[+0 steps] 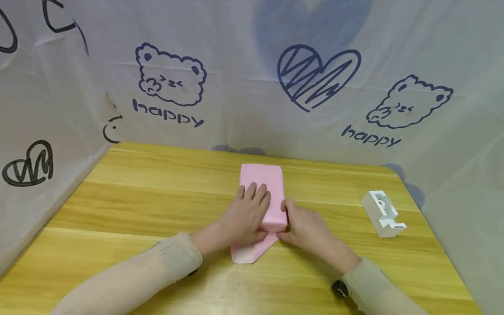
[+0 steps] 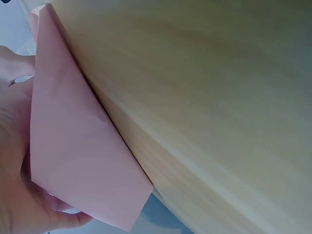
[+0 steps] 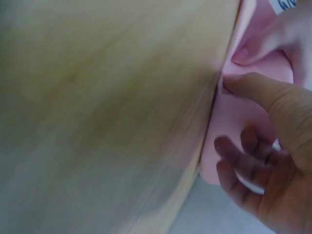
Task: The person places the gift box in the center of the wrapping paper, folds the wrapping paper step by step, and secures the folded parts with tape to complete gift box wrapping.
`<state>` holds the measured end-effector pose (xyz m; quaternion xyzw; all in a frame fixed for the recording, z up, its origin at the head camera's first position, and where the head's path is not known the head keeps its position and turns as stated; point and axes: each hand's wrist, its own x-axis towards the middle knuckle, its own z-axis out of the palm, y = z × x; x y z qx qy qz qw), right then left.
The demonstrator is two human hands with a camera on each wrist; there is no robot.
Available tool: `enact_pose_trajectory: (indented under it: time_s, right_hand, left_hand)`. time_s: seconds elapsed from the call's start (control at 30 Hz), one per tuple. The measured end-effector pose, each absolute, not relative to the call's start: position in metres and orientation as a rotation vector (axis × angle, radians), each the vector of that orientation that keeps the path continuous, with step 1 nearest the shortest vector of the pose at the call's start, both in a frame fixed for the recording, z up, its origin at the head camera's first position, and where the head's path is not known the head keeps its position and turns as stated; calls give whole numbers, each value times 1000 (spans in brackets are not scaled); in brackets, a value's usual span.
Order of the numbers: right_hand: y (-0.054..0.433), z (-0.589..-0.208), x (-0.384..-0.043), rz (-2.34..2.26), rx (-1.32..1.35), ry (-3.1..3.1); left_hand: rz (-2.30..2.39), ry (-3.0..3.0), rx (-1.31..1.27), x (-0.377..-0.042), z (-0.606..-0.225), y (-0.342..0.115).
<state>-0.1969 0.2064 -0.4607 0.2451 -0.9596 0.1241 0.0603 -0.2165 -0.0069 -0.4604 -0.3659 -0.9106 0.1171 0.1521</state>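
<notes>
Head view: the left grip (image 1: 246, 214), fingers straight, hides part of the pink paper (image 1: 274, 188); the right grip (image 1: 307, 225) pinches its edge. White dispenser (image 1: 376, 216) holds a partly hidden roll (image 1: 385, 204).

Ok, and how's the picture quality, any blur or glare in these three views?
Head view: fairly sharp, with a soft pale glare on the near part of the tabletop; left wrist view: wood grain looks smeared, pink paper clearer; right wrist view: tabletop blurry there too.
</notes>
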Motion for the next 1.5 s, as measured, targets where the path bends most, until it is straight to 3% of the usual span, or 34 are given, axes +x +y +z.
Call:
enact_pose_trajectory:
  time_s: [0.33, 0.83, 1.5]
  right_hand:
    - [199, -461, -198, 196, 706, -2858]
    - [207, -464, -199, 300, 802, -2899]
    - [206, -467, -196, 369, 727, -2948]
  left_hand:
    - [346, -2646, -1052, -218, -456, -8]
    - [421, -2618, -1035, -214, -460, -5]
    - [415, -2680, -1033, -213, -459, -6]
